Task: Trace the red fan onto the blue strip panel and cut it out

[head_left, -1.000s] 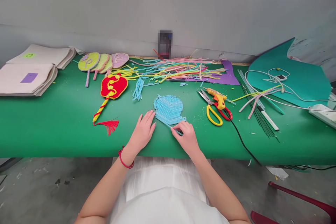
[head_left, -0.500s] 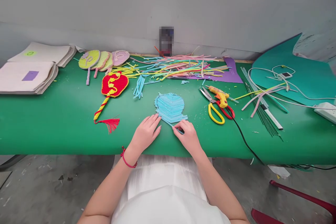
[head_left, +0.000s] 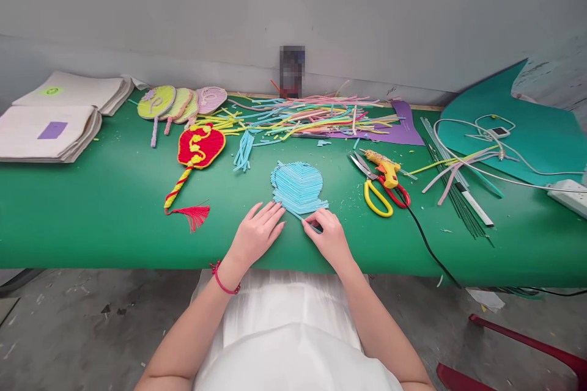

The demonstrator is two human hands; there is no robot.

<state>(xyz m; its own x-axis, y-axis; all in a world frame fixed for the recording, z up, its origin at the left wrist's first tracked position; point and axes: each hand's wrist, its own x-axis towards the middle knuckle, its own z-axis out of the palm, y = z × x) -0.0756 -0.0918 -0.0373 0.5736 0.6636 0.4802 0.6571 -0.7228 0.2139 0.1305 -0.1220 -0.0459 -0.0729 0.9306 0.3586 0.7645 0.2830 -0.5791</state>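
Note:
A light-blue panel of pipe cleaners (head_left: pixel 298 186), laid side by side in a V pattern, lies flat on the green table (head_left: pixel 137 238). My left hand (head_left: pixel 259 231) rests palm down with its fingers stretched out, fingertips on the panel's lower left edge. Along the lower edge runs one blue pipe cleaner (head_left: pixel 296 215). The thumb and fingers of my right hand (head_left: pixel 330 235) pinch its right end. A small bundle of cut blue pipe cleaners (head_left: pixel 243 151) sits beyond my left hand.
To the right lie scissors (head_left: pixel 376 186) and a yellow glue gun (head_left: pixel 389 171) with a black cord. Loose pipe cleaners (head_left: pixel 316 116) are heaped at the back. Leftward are a red fan (head_left: pixel 202 148), several pale fans (head_left: pixel 156 102) and cloth-like stacks (head_left: pixel 46 131). A power strip (head_left: pixel 568 194) is far right.
My left hand has shifted very slightly to the right and its fingers lie a little flatter. The right hand keeps its pinch in nearly the same place.

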